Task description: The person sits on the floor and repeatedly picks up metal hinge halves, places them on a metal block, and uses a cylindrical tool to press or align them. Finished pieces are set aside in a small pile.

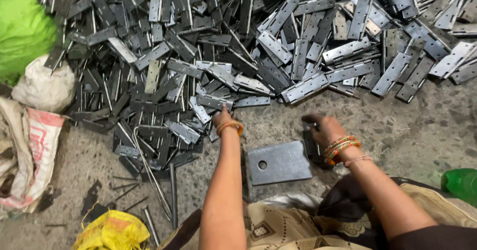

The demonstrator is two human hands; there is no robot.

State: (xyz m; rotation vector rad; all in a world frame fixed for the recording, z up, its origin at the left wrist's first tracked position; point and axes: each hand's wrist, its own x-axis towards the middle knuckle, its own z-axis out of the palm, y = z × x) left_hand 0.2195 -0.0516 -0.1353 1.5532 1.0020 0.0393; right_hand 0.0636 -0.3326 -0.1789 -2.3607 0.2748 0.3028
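A large heap of grey metal hinges (238, 46) covers the floor in front of me. My left hand (223, 116), with an orange bangle at the wrist, reaches into the near edge of the heap and touches a hinge there; its fingers are mostly hidden among the pieces. My right hand (320, 128), wearing several coloured bangles, rests on a small upright stack of hinges (310, 145) beside a square steel plate with a round hole (278, 162). The plate lies flat on the concrete between my arms.
Long metal rods (171, 190) lie at the heap's near left. A yellow bag (112, 232) sits at the bottom left, white sacks (30, 145) and green cloth (22, 26) at the left edge. A green object (462, 183) lies at the right.
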